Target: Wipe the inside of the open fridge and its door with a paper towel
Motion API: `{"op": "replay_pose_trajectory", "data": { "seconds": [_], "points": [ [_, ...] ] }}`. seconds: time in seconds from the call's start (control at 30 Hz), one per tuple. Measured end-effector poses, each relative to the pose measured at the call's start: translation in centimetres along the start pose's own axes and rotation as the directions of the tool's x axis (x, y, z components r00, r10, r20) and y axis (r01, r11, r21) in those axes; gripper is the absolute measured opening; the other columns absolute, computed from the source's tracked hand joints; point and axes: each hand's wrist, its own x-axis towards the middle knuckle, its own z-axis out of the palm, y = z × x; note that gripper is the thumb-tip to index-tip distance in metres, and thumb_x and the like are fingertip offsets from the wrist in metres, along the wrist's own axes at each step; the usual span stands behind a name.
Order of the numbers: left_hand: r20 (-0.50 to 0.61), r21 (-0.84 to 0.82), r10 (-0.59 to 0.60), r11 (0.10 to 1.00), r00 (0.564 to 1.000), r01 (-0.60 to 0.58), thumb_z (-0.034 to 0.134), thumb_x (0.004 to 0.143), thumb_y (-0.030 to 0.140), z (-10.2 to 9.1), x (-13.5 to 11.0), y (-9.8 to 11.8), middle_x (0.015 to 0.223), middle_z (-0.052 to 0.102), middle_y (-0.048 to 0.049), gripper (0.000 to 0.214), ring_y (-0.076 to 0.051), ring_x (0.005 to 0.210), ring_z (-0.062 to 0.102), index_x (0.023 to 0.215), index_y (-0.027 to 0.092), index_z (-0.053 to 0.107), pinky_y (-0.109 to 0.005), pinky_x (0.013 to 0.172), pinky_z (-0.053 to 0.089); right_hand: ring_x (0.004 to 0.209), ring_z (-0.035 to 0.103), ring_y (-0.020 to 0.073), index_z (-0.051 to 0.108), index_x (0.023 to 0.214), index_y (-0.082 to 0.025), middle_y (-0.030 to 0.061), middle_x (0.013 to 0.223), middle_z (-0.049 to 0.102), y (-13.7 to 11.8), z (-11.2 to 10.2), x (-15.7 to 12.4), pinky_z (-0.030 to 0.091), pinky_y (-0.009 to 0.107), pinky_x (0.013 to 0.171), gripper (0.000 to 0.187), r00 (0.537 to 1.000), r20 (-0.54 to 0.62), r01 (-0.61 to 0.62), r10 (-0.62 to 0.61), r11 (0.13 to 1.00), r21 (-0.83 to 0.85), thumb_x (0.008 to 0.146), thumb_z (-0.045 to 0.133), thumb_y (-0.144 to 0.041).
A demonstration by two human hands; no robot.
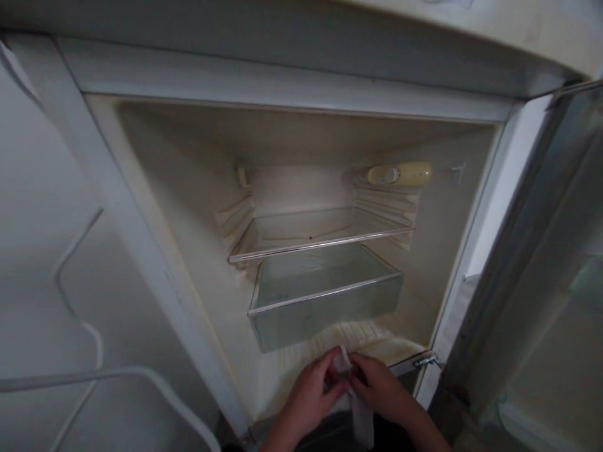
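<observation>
A pale cloth (362, 419) is bunched between my two hands at the lower edge of the opened fridge (301, 107). My left hand (311, 390) has its fingers curled round the cloth from the left. From the other side, my right hand (377, 383) grips it with bent fingers. One end of the cloth hangs down below the hands. Just beyond them lies the ribbed, yellow-stained fridge floor (325, 344). Above that floor sits a clear drawer (325, 314), with a glass shelf (325, 229) higher up.
The fridge door (522, 270) stands open on the right, with a metal hinge (425, 360) at the lower corner. A yellowish lamp housing (400, 174) juts from the inner right wall. White cables (117, 371) run along the left.
</observation>
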Motion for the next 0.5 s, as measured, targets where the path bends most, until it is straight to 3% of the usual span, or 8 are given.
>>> {"op": "replay_pose_trajectory", "data": {
  "seconds": [0.07,0.13,0.2,0.23,0.27,0.37,0.43,0.5],
  "points": [
    [0.025,-0.039,-0.046,0.998,0.999,0.047,0.068,0.089,0.029,-0.2,-0.3,-0.1,0.087,0.067,0.0022,0.074,-0.019,0.08,0.063,0.157,0.028,0.038,-0.031,0.078,0.048,0.081,0.065,0.0179,0.063,0.096,-0.018,0.0016,0.086,0.068,-0.4,0.5,0.1,0.039,0.026,0.072,0.013,1.0,0.016,0.013,-0.014,0.999,0.033,0.086,0.056,-0.015],
    [0.02,-0.029,-0.069,0.997,0.997,0.069,0.069,0.088,0.031,-0.4,-0.7,-0.1,0.081,0.064,0.0036,0.068,-0.018,0.075,0.061,0.151,0.025,0.046,-0.028,0.07,0.044,0.085,0.064,0.0175,0.063,0.099,-0.019,0.0015,0.091,0.069,-1.0,1.0,0.1,0.039,0.026,0.075,0.016,0.999,0.008,0.051,-0.052,0.996,0.074,0.086,0.056,-0.014],
    [-0.022,0.033,-0.09,0.995,0.996,0.091,0.07,0.089,0.034,-0.8,-1.2,0.0,0.074,0.06,0.0031,0.034,-0.017,0.071,0.057,0.12,0.021,0.067,-0.027,0.064,0.039,0.089,0.064,0.0174,0.062,0.1,-0.021,0.0016,0.096,0.069,-1.6,1.4,-0.1,0.04,0.026,0.078,0.015,0.996,-0.016,0.086,-0.085,0.99,0.109,0.088,0.055,-0.015],
    [-0.054,0.069,-0.09,0.993,0.994,0.094,0.069,0.09,0.036,-1.0,-1.5,0.2,0.072,0.058,0.0023,0.019,-0.017,0.069,0.056,0.1,0.019,0.069,-0.027,0.063,0.038,0.089,0.064,0.0174,0.061,0.099,-0.021,0.0015,0.096,0.068,-2.0,1.6,-0.2,0.041,0.026,0.079,0.012,0.995,-0.032,0.093,-0.089,0.988,0.124,0.09,0.055,-0.016],
    [-0.09,0.102,-0.072,0.991,0.993,0.082,0.068,0.091,0.036,-1.3,-1.8,0.4,0.073,0.058,0.0013,0.018,-0.017,0.07,0.055,0.086,0.019,0.066,-0.027,0.063,0.038,0.089,0.063,0.0175,0.061,0.099,-0.021,0.0015,0.095,0.068,-2.3,1.8,-0.3,0.041,0.027,0.079,0.01,0.995,-0.051,0.096,-0.09,0.986,0.136,0.092,0.054,-0.018],
    [-0.228,0.186,0.08,0.982,0.97,-0.037,0.067,0.094,0.034,-2.5,-3.0,1.1,0.09,0.061,-0.0036,0.02,-0.02,0.086,0.061,0.079,0.02,0.064,-0.029,0.075,0.047,0.087,0.063,0.0182,0.059,0.099,-0.022,0.0018,0.094,0.066,-3.2,2.6,-0.5,0.043,0.028,0.079,0.008,0.989,-0.111,0.117,-0.099,0.98,0.164,0.096,0.052,-0.023],
    [-0.322,0.273,0.21,0.954,0.923,-0.122,0.067,0.095,0.034,-3.4,-3.8,1.6,0.114,0.063,-0.0079,0.018,-0.025,0.107,0.061,0.082,0.021,0.067,-0.035,0.091,0.051,0.085,0.063,0.019,0.056,0.101,-0.024,0.0021,0.092,0.066,-3.6,3.4,-0.6,0.045,0.03,0.078,0.007,0.976,-0.194,0.137,-0.1,0.974,0.183,0.097,0.053,-0.026],
    [-0.382,0.376,0.319,0.911,0.867,-0.169,0.062,0.098,0.035,-4.3,-4.5,2.0,0.124,0.063,-0.0089,0.017,-0.027,0.117,0.061,0.088,0.023,0.068,-0.039,0.099,0.051,0.08,0.062,0.0193,0.051,0.098,-0.024,0.002,0.086,0.063,-3.9,4.4,-0.7,0.046,0.031,0.075,0.007,0.941,-0.324,0.171,-0.097,0.964,0.206,0.097,0.054,-0.032]
  ]
}}
